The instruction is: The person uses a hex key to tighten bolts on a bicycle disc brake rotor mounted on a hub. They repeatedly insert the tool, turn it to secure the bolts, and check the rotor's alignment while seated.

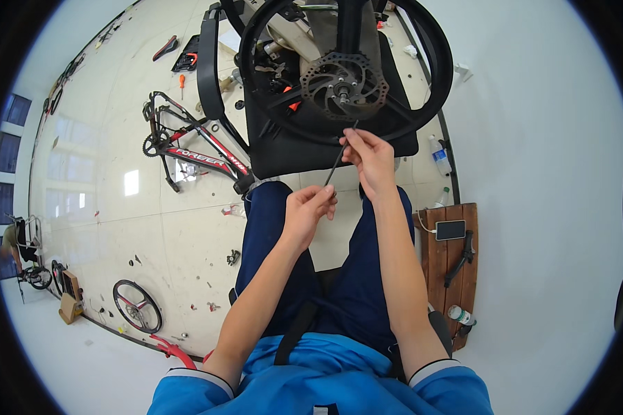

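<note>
A thin black rod (336, 166), possibly a hex key, slants between my two hands above my knees. Its lower end is pinched in the fingers of my left hand (307, 213). Higher up, my right hand (370, 158) grips it near the top, where a short dark tip shows past the fingers. Just beyond my right hand, a black bicycle wheel (436, 72) lies across a black chair seat (291, 158). A metal brake disc (377, 90) with holes is fixed round its hub, facing up. Neither hand touches the wheel.
On the floor at left lie a red and black bike frame (218, 153), a screwdriver (182, 83), a saddle (166, 48) and a spoked wheel (137, 306). A wooden bench (432, 270) at right bears a phone (450, 229) and a bottle (462, 315). Another person (10, 242) bends at far left.
</note>
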{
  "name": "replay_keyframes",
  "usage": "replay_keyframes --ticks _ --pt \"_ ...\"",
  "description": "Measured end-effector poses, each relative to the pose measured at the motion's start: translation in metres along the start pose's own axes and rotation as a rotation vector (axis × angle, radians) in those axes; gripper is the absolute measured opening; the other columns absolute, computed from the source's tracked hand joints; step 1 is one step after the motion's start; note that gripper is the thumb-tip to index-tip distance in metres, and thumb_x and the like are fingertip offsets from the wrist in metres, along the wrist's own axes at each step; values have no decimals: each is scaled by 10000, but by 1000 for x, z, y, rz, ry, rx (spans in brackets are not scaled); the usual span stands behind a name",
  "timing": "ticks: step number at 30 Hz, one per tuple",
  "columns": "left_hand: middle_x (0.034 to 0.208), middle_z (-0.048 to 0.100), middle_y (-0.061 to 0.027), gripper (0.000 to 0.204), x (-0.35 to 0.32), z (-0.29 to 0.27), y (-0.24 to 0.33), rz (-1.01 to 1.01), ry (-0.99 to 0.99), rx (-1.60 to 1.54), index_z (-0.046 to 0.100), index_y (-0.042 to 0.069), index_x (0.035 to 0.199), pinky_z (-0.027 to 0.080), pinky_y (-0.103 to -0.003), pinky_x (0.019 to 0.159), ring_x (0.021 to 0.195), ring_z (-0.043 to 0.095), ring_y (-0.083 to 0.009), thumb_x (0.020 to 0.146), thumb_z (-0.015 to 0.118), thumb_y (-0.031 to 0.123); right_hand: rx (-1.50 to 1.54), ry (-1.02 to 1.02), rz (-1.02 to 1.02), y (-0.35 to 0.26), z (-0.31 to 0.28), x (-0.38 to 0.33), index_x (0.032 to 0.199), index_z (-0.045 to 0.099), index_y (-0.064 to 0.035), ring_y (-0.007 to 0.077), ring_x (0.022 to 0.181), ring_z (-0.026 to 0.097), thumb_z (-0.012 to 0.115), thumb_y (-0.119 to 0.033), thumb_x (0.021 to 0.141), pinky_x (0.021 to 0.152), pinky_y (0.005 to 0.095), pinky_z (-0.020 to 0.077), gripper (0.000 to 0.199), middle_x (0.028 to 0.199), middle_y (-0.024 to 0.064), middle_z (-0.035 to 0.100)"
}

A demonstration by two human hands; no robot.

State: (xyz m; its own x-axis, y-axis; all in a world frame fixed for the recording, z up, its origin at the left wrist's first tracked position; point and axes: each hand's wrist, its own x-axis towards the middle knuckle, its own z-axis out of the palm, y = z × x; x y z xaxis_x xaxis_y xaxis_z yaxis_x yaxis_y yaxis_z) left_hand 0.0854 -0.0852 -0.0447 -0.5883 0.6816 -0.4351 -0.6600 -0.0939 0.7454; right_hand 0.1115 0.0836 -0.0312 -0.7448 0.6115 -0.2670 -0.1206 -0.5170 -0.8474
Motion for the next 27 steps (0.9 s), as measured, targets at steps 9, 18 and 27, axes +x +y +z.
replay_keyframes --ticks 9,18,27 --pt "789 633 -56 242 16 23 32 15 -82 -69 651 -1 883 445 -233 585 648 573 -106 940 647 235 21 0 -6 -10 17 31 937 708 12 74 609 573 705 -124 886 581 224 499 146 806 52 674" --pt "796 619 -46 280 18 27 37 -60 -91 -129 641 -2 923 451 -237 618 693 575 -119 964 603 272 32 -22 22 -10 13 38 911 711 2 70 610 582 709 -128 881 585 225 511 134 799 46 677" --pt "801 618 -53 322 27 27 51 -89 -118 -129 639 -10 921 441 -252 614 705 568 -128 983 558 295 41 -36 100 -15 14 44 933 700 2 71 636 591 719 -144 878 599 216 522 157 808 50 680"
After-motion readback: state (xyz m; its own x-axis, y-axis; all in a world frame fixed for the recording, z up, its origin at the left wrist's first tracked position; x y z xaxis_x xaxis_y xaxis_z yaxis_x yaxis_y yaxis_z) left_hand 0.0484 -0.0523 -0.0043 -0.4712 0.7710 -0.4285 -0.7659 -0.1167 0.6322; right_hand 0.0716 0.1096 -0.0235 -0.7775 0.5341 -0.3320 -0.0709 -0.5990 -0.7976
